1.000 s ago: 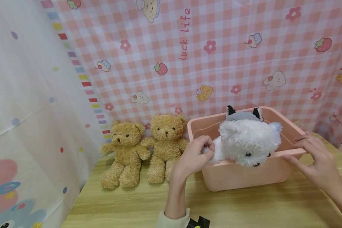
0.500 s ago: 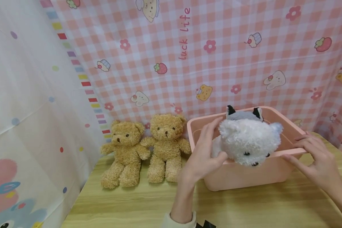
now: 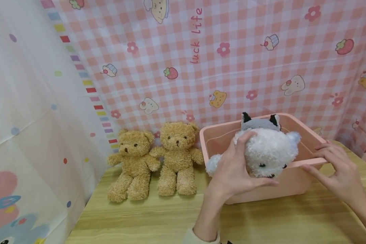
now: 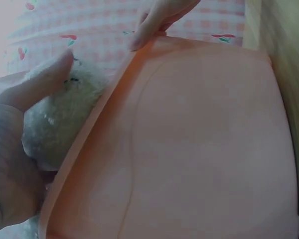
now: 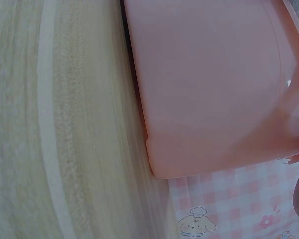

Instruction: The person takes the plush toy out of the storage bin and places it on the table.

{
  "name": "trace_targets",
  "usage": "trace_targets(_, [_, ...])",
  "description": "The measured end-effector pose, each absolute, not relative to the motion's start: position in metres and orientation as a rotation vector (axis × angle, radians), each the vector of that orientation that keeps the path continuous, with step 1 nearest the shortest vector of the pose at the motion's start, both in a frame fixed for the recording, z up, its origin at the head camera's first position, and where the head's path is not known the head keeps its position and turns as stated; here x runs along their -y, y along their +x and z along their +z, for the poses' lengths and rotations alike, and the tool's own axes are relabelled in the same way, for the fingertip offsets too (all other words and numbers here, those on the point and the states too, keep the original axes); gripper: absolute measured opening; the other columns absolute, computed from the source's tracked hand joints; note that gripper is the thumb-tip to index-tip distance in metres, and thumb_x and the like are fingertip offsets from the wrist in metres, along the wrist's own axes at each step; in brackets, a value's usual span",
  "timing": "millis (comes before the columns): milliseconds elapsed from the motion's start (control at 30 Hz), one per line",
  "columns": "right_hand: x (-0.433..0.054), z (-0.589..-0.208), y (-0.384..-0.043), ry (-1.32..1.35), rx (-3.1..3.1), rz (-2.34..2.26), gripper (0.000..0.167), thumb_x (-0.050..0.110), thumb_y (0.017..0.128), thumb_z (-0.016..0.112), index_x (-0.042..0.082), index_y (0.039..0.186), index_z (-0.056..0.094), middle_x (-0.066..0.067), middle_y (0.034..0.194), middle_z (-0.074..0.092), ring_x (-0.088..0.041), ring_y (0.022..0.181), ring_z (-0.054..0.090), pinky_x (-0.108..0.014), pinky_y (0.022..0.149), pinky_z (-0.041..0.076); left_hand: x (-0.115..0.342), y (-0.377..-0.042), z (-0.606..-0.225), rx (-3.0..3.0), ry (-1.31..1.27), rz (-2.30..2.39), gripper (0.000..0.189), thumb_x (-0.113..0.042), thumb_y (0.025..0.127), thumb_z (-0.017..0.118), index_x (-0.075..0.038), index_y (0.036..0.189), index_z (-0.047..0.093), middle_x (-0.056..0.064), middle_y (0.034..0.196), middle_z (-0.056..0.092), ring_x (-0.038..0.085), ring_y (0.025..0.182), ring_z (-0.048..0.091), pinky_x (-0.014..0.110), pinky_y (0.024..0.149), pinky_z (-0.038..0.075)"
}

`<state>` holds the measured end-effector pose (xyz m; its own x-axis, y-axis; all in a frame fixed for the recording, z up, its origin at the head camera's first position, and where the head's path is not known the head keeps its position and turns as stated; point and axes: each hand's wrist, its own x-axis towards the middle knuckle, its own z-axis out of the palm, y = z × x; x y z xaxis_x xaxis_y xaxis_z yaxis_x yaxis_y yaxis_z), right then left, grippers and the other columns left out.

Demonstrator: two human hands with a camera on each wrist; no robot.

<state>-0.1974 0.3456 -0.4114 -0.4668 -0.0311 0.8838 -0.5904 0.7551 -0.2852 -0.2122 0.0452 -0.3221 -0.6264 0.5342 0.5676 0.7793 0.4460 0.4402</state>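
A white plush toy (image 3: 271, 149) with one pale blue ear leans its head over the front rim of a pink plastic bin (image 3: 296, 183). My left hand (image 3: 231, 169) holds this head from the left, fingers along its top and side, thumb stretched across below the face. In the left wrist view the thumb lies close by the toy's eyes. A fluffy bluish end of the toy (image 3: 212, 164) shows at the bin's left rim. My right hand (image 3: 338, 166) grips the front right corner of the rim. Behind the white toy, a grey plush toy (image 3: 260, 124) with black-edged ears pokes up inside the bin.
Two tan teddy bears (image 3: 132, 166) sit left of the bin against a pink checked cloth (image 3: 170, 51). The bin stands on a wood-grain table (image 3: 146, 220). A white curtain (image 3: 33, 101) hangs at the left.
My left hand has moved right, from the toy's fluffy end at the left rim to its head. My right hand keeps its grip on the rim.
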Motion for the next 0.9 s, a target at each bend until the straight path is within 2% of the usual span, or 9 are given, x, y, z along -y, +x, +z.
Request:
trace_targets(100, [-0.347, -0.412, -0.198, 0.472, 1.964, 0.717, 0.070, 0.072, 0.082, 0.063, 0.003, 0.085, 0.068, 0.002, 0.107, 0.062, -0.002, 0.136, 0.040, -0.019, 0.116, 0.025, -0.048, -0.214, -0.326, 2.330, -1.081, -0.898, 0.121, -0.044, 0.059, 0.098, -0.030, 0.148, 0.017, 0.010, 0.142, 0.047, 0.018, 0.123, 0.056, 0.030, 0.098, 0.050])
trace_targets(267, [-0.347, -0.412, -0.197, 0.472, 1.968, 0.732, 0.066, 0.069, 0.081, 0.066, 0.004, 0.085, 0.068, 0.007, 0.110, 0.061, -0.002, 0.137, 0.040, -0.018, 0.116, 0.025, -0.051, -0.214, -0.329, 2.296, -1.007, -0.949, 0.111, -0.029, 0.060, 0.097, -0.027, 0.144, 0.023, 0.010, 0.136, 0.055, 0.018, 0.120, 0.057, 0.030, 0.097, 0.050])
trace_targets(367, [-0.346, -0.411, -0.196, 0.473, 1.972, 0.734, 0.064, 0.068, 0.081, 0.068, 0.004, 0.086, 0.068, 0.006, 0.109, 0.061, -0.003, 0.136, 0.040, -0.019, 0.116, 0.025, -0.050, -0.215, -0.328, 2.223, -1.011, -1.069, 0.109, -0.021, 0.059, 0.097, -0.025, 0.142, 0.027, 0.009, 0.138, 0.054, 0.018, 0.121, 0.057, 0.030, 0.097, 0.050])
trace_targets(600, [-0.344, -0.409, -0.197, 0.477, 1.966, 0.734, 0.065, 0.068, 0.081, 0.068, 0.003, 0.086, 0.068, -0.010, 0.105, 0.063, -0.007, 0.137, 0.041, -0.021, 0.117, 0.025, -0.041, -0.214, -0.319, 1.960, -1.109, -1.310, 0.106, -0.004, 0.057, 0.096, -0.017, 0.140, 0.031, 0.015, 0.144, 0.048, 0.026, 0.129, 0.053, 0.035, 0.102, 0.048])
trace_targets(667, [-0.344, -0.409, -0.197, 0.478, 1.965, 0.735, 0.066, 0.068, 0.081, 0.068, 0.002, 0.087, 0.068, -0.004, 0.107, 0.063, -0.007, 0.138, 0.041, -0.021, 0.117, 0.025, -0.037, -0.214, -0.316, 1.876, -1.115, -1.350, 0.105, -0.002, 0.056, 0.096, -0.015, 0.139, 0.032, 0.017, 0.143, 0.049, 0.028, 0.129, 0.054, 0.037, 0.103, 0.048])
trace_targets(833, [-0.344, -0.411, -0.198, 0.484, 1.949, 0.745, 0.073, 0.072, 0.080, 0.063, -0.001, 0.087, 0.068, 0.024, 0.120, 0.055, -0.005, 0.139, 0.039, -0.021, 0.118, 0.023, -0.025, -0.210, -0.307, 1.651, -1.106, -1.482, 0.103, 0.003, 0.054, 0.093, -0.010, 0.138, 0.034, 0.021, 0.142, 0.046, 0.032, 0.130, 0.052, 0.044, 0.106, 0.047])
trace_targets(900, [-0.344, -0.412, -0.198, 0.479, 1.942, 0.742, 0.075, 0.074, 0.080, 0.061, -0.001, 0.086, 0.067, 0.029, 0.122, 0.052, -0.003, 0.139, 0.038, -0.020, 0.118, 0.023, -0.019, -0.209, -0.303, 1.549, -1.107, -1.542, 0.103, 0.006, 0.054, 0.091, -0.007, 0.138, 0.033, 0.022, 0.142, 0.043, 0.034, 0.130, 0.051, 0.048, 0.106, 0.046])
